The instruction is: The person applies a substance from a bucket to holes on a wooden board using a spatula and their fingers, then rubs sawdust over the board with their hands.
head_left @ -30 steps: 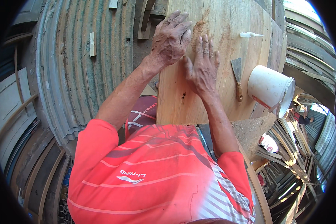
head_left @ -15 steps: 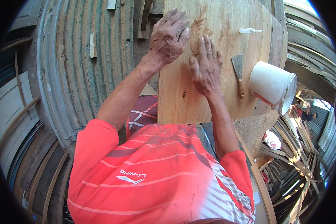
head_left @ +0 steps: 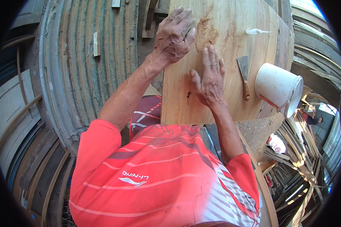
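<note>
A broad pale wooden board [head_left: 178, 94] lies in front of me, with a patch of reddish-brown sawdust [head_left: 206, 31] on its surface. My left hand [head_left: 175, 36] is over the board's left side, left of the sawdust. Its fingers are curled in loosely, and whatever is inside them is hidden. Flat on the board, just nearer than the sawdust, my right hand [head_left: 211, 81] has its fingers stretched out and its thumb spread to the left. A small dark knot [head_left: 189, 94] shows in the wood beside it.
Right of my right hand lies a putty knife [head_left: 244, 77] with a wooden handle. Beyond it are a small clear bottle [head_left: 257, 31] with a thin nozzle and a white bucket [head_left: 276, 85] on its side. Corrugated metal sheeting [head_left: 79, 68] stretches along the left, bearing small wood pieces.
My right hand has slid a little toward me, away from the sawdust. My left hand keeps about the same place and curled shape. The whole view has shifted slightly.
</note>
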Available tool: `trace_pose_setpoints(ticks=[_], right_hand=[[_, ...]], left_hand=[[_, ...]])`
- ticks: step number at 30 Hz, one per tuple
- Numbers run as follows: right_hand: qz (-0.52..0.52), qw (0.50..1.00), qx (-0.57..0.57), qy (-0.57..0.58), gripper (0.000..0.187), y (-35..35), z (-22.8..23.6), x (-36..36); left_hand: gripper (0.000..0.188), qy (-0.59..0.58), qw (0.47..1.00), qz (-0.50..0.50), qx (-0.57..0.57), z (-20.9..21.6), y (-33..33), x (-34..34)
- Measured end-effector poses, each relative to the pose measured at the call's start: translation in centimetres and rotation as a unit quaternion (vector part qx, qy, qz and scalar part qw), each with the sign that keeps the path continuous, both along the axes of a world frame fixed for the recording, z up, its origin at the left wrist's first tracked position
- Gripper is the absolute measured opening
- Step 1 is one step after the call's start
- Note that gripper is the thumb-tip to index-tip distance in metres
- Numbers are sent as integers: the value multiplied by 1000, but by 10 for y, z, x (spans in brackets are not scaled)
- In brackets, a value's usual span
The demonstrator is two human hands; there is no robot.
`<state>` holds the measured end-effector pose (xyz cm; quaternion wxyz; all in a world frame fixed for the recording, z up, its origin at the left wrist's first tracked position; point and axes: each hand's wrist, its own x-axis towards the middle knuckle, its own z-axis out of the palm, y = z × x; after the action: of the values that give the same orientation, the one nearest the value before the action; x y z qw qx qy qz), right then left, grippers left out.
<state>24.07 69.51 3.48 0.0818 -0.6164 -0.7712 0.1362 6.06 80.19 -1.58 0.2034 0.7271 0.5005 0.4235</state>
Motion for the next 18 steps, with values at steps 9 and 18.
trace_pose_setpoints(ticks=[9,18], right_hand=[[21,997,-59,-48,86,-8,7,-1],[16,999,-23,-47,88,-12,0,3]], left_hand=[[32,6,1000,3,2,-1,0,-2],[32,-2,1000,-2,4,1,3,-4]])
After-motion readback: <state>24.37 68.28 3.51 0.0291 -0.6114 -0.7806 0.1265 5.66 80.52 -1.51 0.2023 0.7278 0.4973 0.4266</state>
